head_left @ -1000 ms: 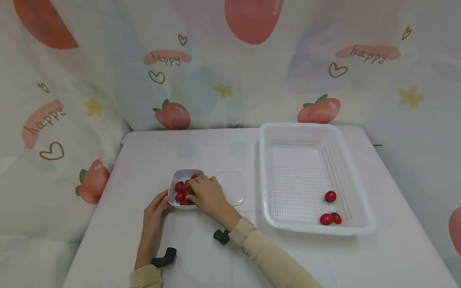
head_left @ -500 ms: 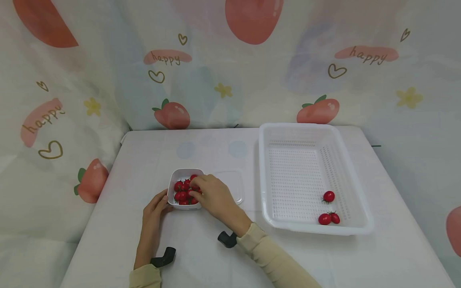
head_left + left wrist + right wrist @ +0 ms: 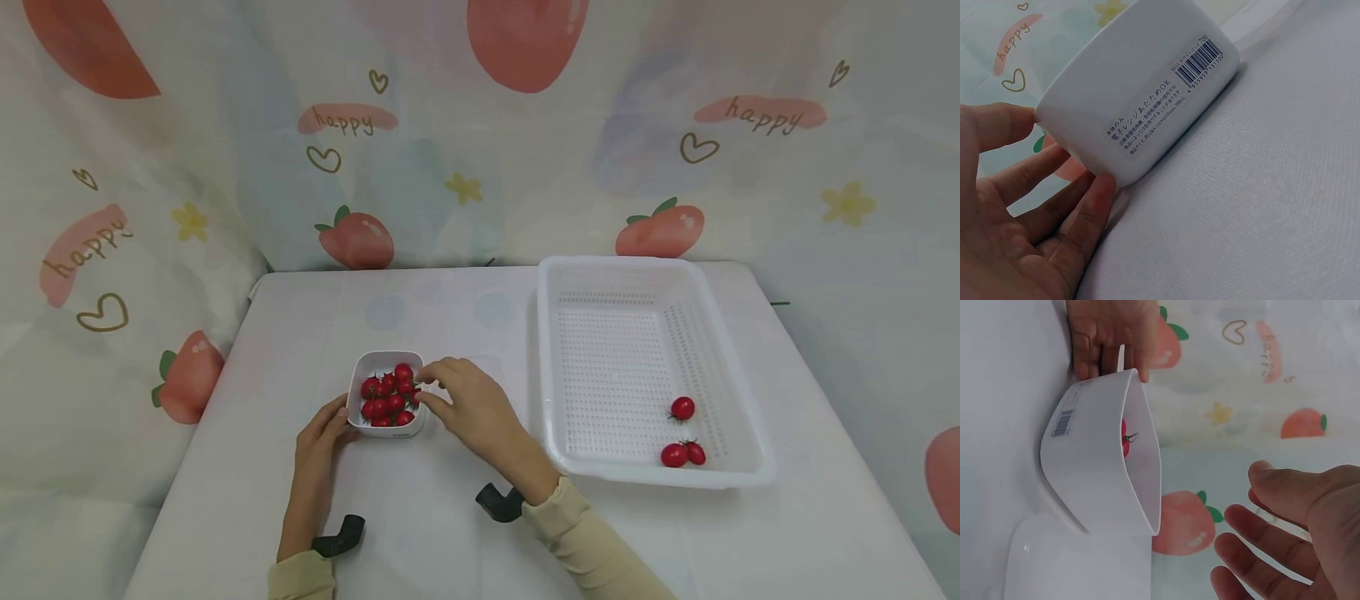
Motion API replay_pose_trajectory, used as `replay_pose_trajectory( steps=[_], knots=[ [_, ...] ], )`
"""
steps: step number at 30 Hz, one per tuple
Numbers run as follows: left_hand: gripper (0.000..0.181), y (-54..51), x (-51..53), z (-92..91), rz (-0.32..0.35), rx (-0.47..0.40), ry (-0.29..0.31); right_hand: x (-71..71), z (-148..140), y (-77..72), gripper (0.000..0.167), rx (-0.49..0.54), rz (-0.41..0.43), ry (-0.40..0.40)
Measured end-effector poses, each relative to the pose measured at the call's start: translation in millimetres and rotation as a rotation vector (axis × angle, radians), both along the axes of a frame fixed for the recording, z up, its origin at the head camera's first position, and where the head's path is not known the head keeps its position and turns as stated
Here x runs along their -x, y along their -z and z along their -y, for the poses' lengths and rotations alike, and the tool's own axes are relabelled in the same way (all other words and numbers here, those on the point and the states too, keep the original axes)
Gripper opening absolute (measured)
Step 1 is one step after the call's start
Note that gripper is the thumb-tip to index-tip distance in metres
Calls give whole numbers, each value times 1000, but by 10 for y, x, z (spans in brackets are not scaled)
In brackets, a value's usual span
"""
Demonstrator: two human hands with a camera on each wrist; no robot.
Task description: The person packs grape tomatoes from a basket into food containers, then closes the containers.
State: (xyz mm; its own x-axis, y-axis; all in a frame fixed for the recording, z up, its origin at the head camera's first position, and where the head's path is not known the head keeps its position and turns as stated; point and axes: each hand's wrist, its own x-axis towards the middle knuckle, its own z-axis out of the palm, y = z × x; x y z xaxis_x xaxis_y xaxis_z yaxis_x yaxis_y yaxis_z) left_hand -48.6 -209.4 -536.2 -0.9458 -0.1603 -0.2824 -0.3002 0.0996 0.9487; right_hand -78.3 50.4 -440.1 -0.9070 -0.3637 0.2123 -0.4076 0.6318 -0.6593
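Observation:
Several red cherry tomatoes lie in a small white food container left of the table's middle. My left hand touches the container's left side with its fingertips. The left wrist view shows the thumb at the rim and other fingertips against the lower corner. My right hand hovers at the container's right edge, its thumb and fingers spread apart. In the right wrist view, nothing lies between the right hand's fingers. Part of a translucent lid shows beside the container; the right hand hides some of it in the head view.
A large white perforated basket stands on the right side of the table, holding a lone cherry tomato and a touching pair in its near right part. A printed curtain hangs behind the table.
My right hand has drawn back to the right out of the container, and its fingers have spread. More tomatoes show now. The left hand stays at the container's side.

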Motion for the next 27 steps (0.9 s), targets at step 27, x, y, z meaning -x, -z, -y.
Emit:
replay_pose_trajectory(
  steps=[27],
  knots=[
    [46,-18,-3,-13,7,16,7,-142,-748,-81,24,31,-97,231]
  ],
)
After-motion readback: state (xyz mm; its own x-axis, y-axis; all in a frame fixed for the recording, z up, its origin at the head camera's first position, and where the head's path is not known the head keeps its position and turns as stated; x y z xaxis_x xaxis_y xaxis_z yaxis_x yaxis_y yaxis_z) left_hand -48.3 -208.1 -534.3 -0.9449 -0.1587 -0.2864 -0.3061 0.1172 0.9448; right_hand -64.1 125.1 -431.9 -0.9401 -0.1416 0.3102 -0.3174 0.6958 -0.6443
